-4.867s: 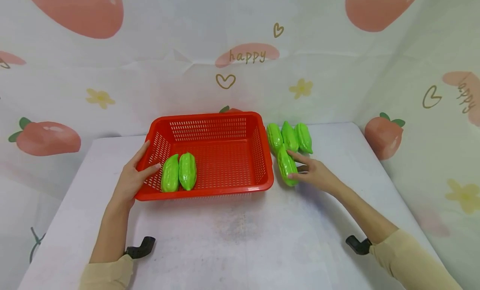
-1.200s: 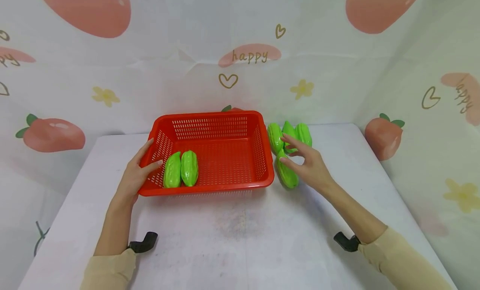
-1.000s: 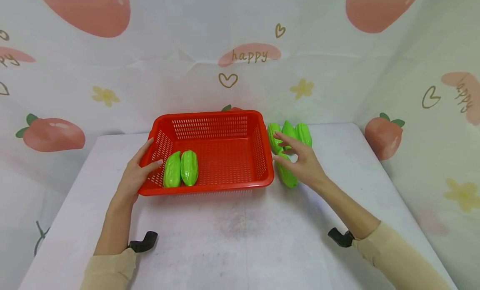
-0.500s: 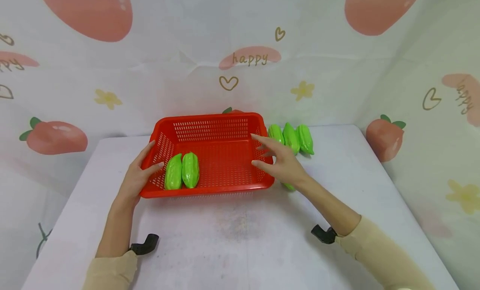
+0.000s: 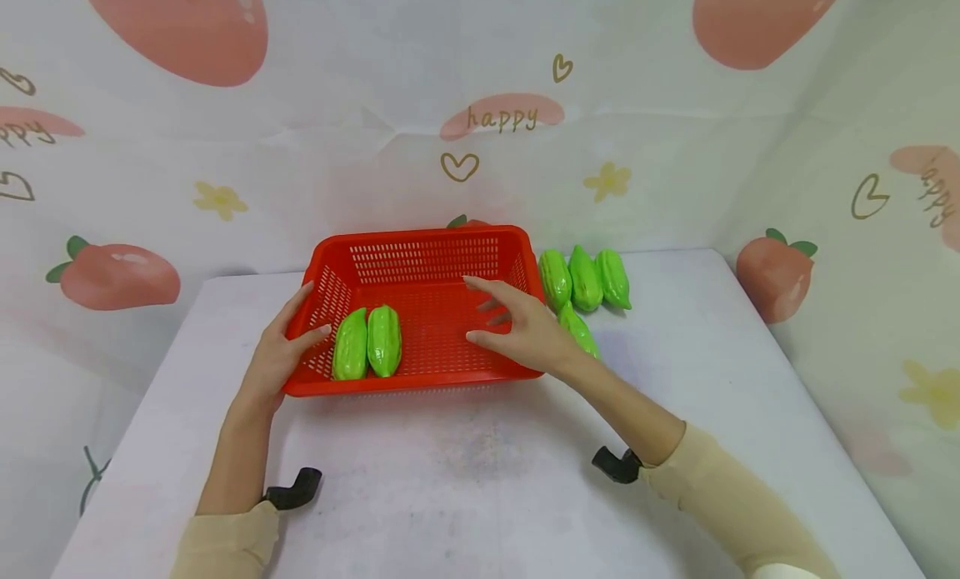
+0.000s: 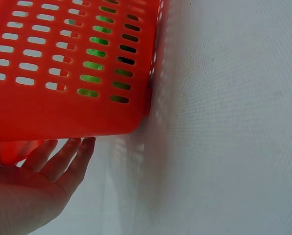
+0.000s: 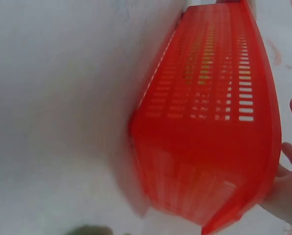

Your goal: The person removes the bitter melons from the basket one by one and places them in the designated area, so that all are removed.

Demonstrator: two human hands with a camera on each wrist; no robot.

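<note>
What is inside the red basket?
Two green fruits lie side by side in the basket, toward the end by the left hand. The right hand is over the other end, covering part of the inside; anything beneath it cannot be seen.

Red rectangular plastic basket (image 5: 431,346), slotted walls, upright on worktop (image 5: 420,487). Two glossy green bitter melons (image 5: 385,341) inside, side by side at left end, lying front-to-back. Outside, just right of basket: three-melon row (image 5: 586,279) at back; single melon (image 5: 577,332) in front, tip toward row, near end partly hidden.
</note>
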